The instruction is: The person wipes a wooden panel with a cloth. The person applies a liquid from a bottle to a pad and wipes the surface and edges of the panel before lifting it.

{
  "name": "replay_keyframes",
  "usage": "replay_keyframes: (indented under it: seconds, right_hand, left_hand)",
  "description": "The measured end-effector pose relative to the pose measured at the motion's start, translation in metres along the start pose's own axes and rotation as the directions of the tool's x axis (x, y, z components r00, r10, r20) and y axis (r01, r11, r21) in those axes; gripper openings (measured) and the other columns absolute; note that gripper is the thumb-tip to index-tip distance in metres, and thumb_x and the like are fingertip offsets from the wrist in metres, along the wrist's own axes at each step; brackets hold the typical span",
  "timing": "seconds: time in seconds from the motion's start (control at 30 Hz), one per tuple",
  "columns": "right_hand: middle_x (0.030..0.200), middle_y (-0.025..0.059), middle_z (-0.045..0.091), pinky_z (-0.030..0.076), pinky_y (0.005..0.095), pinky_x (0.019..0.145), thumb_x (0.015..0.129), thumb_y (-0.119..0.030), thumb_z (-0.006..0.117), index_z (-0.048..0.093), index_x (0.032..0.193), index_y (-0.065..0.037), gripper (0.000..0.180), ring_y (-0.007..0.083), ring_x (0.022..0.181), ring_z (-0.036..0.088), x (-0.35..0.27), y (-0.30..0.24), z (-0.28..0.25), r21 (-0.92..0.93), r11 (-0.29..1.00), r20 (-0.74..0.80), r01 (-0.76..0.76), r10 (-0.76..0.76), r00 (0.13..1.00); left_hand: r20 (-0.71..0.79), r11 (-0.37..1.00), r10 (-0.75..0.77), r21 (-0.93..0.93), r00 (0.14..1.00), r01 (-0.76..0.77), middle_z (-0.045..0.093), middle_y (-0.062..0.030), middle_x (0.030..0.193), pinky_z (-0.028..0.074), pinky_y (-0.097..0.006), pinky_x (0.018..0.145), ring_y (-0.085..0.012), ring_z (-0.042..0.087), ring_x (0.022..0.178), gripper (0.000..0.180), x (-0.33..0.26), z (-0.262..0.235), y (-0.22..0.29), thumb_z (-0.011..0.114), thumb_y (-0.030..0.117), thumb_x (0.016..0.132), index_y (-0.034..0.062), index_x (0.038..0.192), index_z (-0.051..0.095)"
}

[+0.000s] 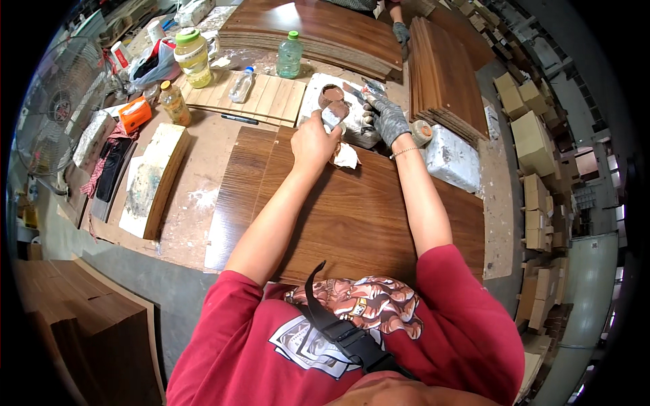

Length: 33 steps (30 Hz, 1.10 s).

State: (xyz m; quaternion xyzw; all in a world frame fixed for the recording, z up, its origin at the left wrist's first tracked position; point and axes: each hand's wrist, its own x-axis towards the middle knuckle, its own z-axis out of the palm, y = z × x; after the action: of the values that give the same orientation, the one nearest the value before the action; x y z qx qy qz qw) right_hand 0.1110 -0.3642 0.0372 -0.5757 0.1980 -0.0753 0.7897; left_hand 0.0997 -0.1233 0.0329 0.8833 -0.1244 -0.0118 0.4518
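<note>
"How would you work the paste well here?"

"My judgement: keep the pale-faced piece (331, 117), with brown paste (337, 107) on it, level and steady. The bare left hand (314, 141) has its fingers closed around it. The gloved right hand (388, 122) is curled around what looks like a scraper (351, 90); I'd lift small amounts and avoid drips on the brown board (338, 216)."

"Where is that?"

"Beside the round tub (331, 93), past the board's far edge, nearer the counter's (186, 230) right edge than its left. What exactly the pale-faced piece is, I can't tell."

"And the count?"

"One tub, one scraper. Toward the far left corner, three bottles: one green (289, 57), one yellow (176, 105), one clear with a blue cap (242, 86). One green-lidded jar (193, 61), one marker (240, 119), one orange packet (135, 114). Two panel stacks along the far side: one left (305, 27), one right (443, 78)."
</note>
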Motion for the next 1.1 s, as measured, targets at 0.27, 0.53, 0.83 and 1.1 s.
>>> replay_keyframes:
  seconds: [0.27, 0.53, 0.83, 1.1]
  right_hand:
    - [0.092, 0.0063, 0.071, 0.055, 0.0252, 0.058, 0.102, -0.009, 0.062, 0.071, 0.122, -0.002, 0.023, 0.0113, 0.069, 0.065, -0.055, 0.002, 0.028, -0.470, 0.847, 0.019, 0.247, -0.270, 0.963]
    - [0.105, 0.0112, 0.062, 0.052, 0.0325, 0.082, 0.090, 0.006, 0.059, 0.073, 0.119, -0.004, 0.034, 0.0222, 0.094, 0.063, -0.087, 0.021, 0.033, -0.844, 0.143, 0.368, 0.517, -0.548, 0.751]
    - [0.103, 0.0118, 0.063, 0.053, 0.0345, 0.087, 0.090, 0.005, 0.060, 0.073, 0.118, -0.004, 0.033, 0.0254, 0.094, 0.063, -0.080, 0.015, 0.042, -0.801, 0.102, 0.387, 0.591, -0.664, 0.639]
    - [0.097, 0.0098, 0.060, 0.053, 0.0348, 0.080, 0.088, 0.005, 0.060, 0.073, 0.117, -0.004, 0.033, 0.0232, 0.089, 0.061, -0.111, 0.026, 0.038, -0.801, 0.300, 0.268, 0.518, -0.595, 0.758]
  left_hand:
    - [-0.012, 1.000, 0.019, 0.004, 1.000, -0.019, 0.074, -0.0257, 0.101, 0.057, -0.048, 0.085, -0.0407, 0.072, 0.099, 0.060, 0.000, -0.002, -0.003, 0.072, 0.039, 0.088, -0.0009, 0.131, 0.063]
    - [0.003, 1.000, 0.018, -0.003, 1.000, -0.018, 0.074, -0.0262, 0.104, 0.056, -0.049, 0.087, -0.0416, 0.071, 0.101, 0.061, -0.002, -0.004, -0.003, 0.068, 0.038, 0.092, -0.0008, 0.138, 0.058]
    - [0.010, 0.998, 0.070, 0.006, 0.998, -0.070, 0.074, -0.0249, 0.104, 0.055, -0.049, 0.085, -0.0407, 0.071, 0.100, 0.062, 0.001, -0.002, -0.006, 0.068, 0.039, 0.094, 0.0057, 0.144, 0.054]
    - [0.081, 1.000, 0.011, 0.014, 0.997, -0.012, 0.074, -0.0249, 0.106, 0.054, -0.050, 0.088, -0.0414, 0.070, 0.103, 0.062, 0.002, -0.010, -0.006, 0.063, 0.036, 0.096, 0.0071, 0.149, 0.048]
